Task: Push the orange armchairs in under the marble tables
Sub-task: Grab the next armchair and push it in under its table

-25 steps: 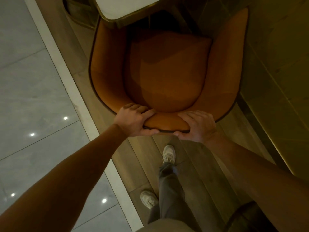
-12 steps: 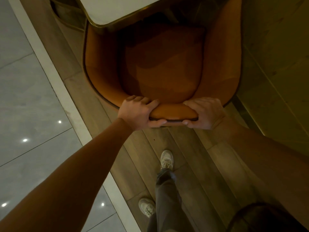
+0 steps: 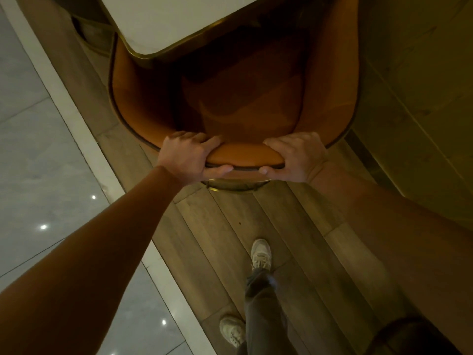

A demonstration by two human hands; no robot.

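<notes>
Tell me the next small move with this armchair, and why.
Probably push a little further forward: both the left hand and right hand grip the armchair backrest, and the marble table covers only the seat's front.

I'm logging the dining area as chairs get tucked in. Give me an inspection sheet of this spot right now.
Surface: wood plank floor, bordered on the left by a pale strip and glossy grey tiles.
Job's things: orange armchair with its seat front under the marble table corner.
Clutter: nothing seen.
Hands: left hand and right hand both gripping the top of the chair's backrest.
Cables: nothing seen.
Surroundings: dim light; wall panel close on the right; the person's shoes behind the chair.
</notes>
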